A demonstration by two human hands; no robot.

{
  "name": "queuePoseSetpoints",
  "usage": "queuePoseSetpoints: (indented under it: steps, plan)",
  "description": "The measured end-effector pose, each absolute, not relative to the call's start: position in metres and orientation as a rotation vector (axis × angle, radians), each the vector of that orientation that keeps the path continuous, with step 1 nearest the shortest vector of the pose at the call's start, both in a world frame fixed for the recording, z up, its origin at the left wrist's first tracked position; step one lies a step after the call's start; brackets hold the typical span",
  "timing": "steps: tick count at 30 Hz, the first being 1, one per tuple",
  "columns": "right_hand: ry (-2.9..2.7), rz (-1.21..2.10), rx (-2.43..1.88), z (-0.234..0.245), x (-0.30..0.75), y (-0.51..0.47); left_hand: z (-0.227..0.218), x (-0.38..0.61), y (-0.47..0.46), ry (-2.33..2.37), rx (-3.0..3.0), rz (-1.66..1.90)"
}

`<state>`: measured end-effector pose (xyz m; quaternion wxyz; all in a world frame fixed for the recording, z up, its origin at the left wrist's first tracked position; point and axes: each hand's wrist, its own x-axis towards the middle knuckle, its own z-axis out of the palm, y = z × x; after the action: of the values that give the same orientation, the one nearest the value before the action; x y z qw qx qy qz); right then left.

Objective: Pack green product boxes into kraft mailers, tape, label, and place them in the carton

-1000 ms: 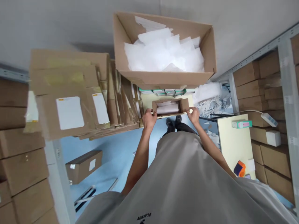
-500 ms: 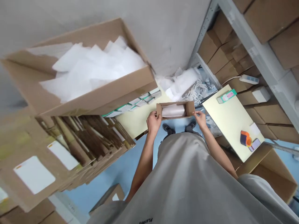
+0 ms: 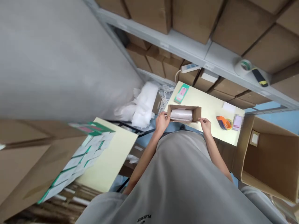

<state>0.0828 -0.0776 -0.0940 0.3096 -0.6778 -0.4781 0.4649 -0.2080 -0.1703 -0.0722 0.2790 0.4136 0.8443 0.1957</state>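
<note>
I hold a small open cardboard box [image 3: 195,112] in front of my chest, above the near edge of a pale yellow table [image 3: 207,105]. A white wrapped packet [image 3: 181,114] lies inside it. My left hand [image 3: 161,122] grips the box's left end, fingers closed on the flap. Its right end is pinched by my right hand [image 3: 205,125]. My grey shirt hides everything below my forearms.
On the table lie a green and pink packet [image 3: 181,93], an orange tape dispenser [image 3: 223,122] and a white slip [image 3: 229,107]. A large open carton [image 3: 268,155] stands at right. Shelves of cartons [image 3: 196,18] run behind. A second table with stacked packets [image 3: 93,146] is at left.
My view has swung to the right, from the big carton of white foam to the yellow table by the shelves. Both hands kept their grip on the small box.
</note>
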Motion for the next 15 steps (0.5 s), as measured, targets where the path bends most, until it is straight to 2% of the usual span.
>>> queuePoseSetpoints:
  steps: [5,11,15]
  plan:
    - [-1.094,1.174,-1.853,-0.093,0.133,-0.031,-0.086,-0.165,-0.083,2.139,1.285,0.447]
    - [-0.972,1.169,-1.866,-0.105,0.157,-0.005,-0.105,-0.142,-0.031,2.066,1.327,0.341]
    - [-0.923,1.216,-1.856,-0.115,0.167,-0.005,-0.117,-0.15,-0.016,2.051,1.194,0.508]
